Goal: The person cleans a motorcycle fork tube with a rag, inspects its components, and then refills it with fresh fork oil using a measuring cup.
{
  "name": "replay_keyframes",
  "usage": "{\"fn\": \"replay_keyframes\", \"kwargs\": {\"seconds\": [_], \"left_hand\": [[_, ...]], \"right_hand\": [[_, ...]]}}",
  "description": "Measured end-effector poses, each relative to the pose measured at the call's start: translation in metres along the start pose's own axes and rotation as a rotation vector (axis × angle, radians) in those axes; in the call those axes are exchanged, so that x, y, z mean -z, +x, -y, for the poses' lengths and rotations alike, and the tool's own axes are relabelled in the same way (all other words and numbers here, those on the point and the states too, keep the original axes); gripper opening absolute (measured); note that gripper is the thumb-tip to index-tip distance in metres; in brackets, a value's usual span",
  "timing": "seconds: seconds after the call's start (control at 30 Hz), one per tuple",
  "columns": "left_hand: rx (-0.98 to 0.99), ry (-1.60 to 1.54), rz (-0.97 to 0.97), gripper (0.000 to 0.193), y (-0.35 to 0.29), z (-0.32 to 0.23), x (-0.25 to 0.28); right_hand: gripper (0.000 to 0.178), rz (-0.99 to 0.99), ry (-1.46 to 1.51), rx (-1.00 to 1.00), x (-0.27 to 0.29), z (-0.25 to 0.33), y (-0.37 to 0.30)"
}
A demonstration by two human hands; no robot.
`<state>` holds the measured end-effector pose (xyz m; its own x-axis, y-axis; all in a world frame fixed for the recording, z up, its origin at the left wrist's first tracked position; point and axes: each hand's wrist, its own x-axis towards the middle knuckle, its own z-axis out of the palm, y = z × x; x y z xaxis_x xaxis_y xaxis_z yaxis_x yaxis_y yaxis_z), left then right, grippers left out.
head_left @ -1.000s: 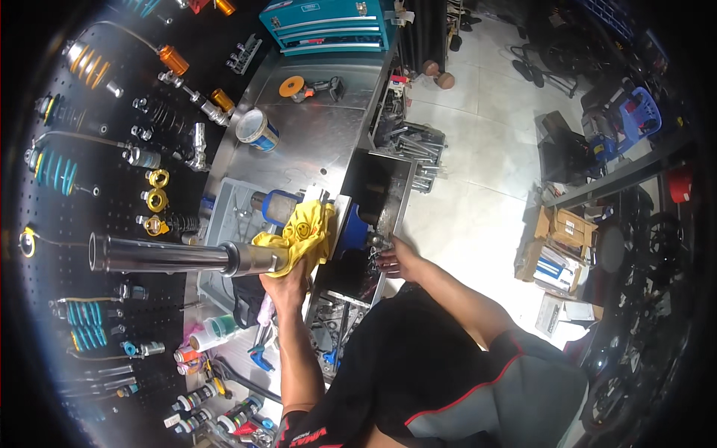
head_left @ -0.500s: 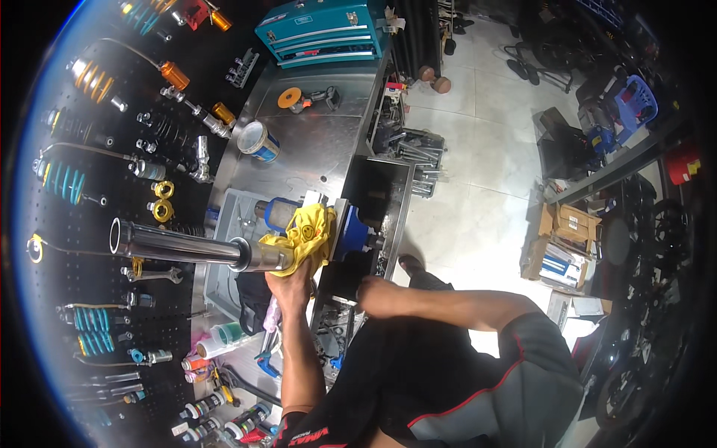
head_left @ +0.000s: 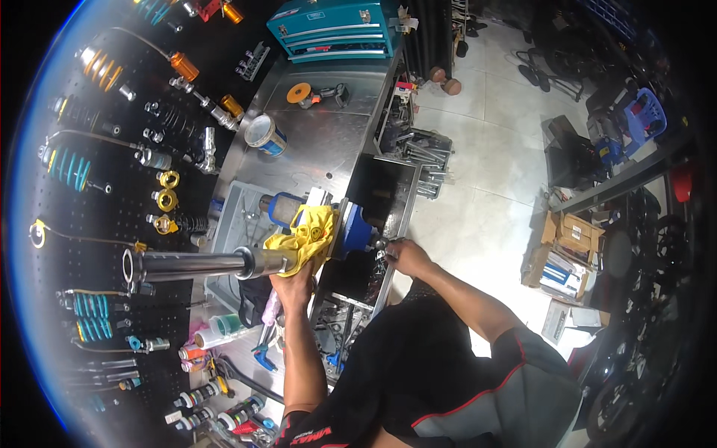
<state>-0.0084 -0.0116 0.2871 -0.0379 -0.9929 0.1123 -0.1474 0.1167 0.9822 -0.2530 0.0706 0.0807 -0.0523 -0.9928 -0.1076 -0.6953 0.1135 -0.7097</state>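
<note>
A long chrome fork tube lies across the bench with its open end to the left. Its thicker end reaches a yellow cloth at the blue bench vise. My left hand is closed round that thicker end from below, just under the cloth; some of its fingers are hidden. At the right end of the vise, my right hand has its fingers curled on the vise handle.
An open drawer lies below the vise. On the metal bench are a grey tray, a white tub, an angle grinder and a teal toolbox. Shock absorbers hang on the black pegboard at left.
My right hand has moved forward and to the right, from beside my body to the vise handle. My left hand keeps its hold at the cloth. The whole view has shifted slightly.
</note>
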Motion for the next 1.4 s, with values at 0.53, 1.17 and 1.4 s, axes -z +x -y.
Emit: {"fn": "replay_keyframes", "kwargs": {"seconds": [0.53,1.17,1.4], "left_hand": [[0.013,-0.106,-0.02,0.047,-0.002,0.012,-0.005],[0.001,-0.083,-0.074,0.047,-0.006,0.008,-0.007],[0.005,-0.015,-0.155,0.049,-0.011,0.014,0.0]], "right_hand": [[0.04,-0.214,0.213,-0.09,-0.015,-0.008,0.006],[0.041,-0.004,0.444,0.049,0.129,0.088,0.144],[0.043,0.623,0.479,-0.31,0.163,0.128,0.157]]}}
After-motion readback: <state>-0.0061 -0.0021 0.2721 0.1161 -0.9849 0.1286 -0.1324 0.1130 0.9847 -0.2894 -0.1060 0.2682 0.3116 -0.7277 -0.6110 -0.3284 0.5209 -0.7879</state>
